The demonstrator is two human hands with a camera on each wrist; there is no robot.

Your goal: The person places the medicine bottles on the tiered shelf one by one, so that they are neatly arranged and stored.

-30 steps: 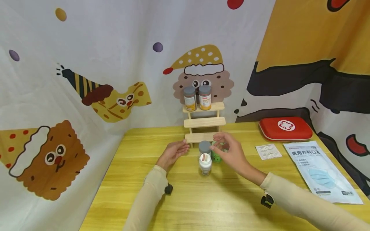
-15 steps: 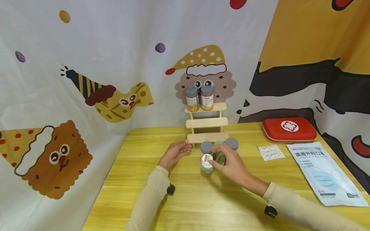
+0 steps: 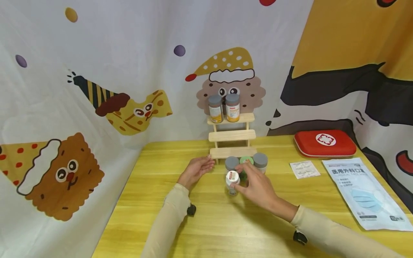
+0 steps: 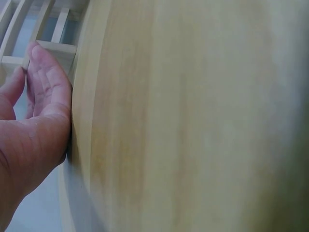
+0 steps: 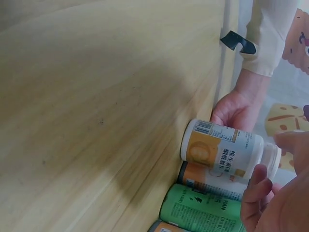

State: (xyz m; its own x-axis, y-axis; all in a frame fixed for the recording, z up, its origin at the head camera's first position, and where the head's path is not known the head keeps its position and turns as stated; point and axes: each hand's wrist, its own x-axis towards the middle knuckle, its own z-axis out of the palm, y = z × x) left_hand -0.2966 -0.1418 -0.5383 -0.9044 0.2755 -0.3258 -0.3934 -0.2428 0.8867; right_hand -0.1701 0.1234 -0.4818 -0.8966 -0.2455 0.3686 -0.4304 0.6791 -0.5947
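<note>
In the head view my right hand (image 3: 258, 188) is at the top of a white pill bottle (image 3: 232, 182) standing on the table. The right wrist view shows its thumb and fingers on either side of the white cap (image 5: 271, 157); the label below is orange and white. Just behind stand a grey-lidded bottle (image 3: 231, 163), a green bottle (image 5: 200, 208) and another grey-lidded bottle (image 3: 260, 162), in a row. My left hand (image 3: 197, 171) rests at the left end of the small wooden step rack (image 3: 232, 135), fingers loosely extended, fingertips right at its frame (image 4: 55, 47).
Two grey-lidded bottles (image 3: 233, 108) stand on the rack's top step. To the right lie a red first-aid case (image 3: 322, 143), a small white packet (image 3: 304, 169) and a face mask pack (image 3: 366, 197). A printed curtain (image 3: 129, 53) hangs behind the table.
My right hand has come away from the back row, moved toward me and taken the white bottle's cap between thumb and fingers. The right grey-lidded bottle is now uncovered. My left hand stays put.
</note>
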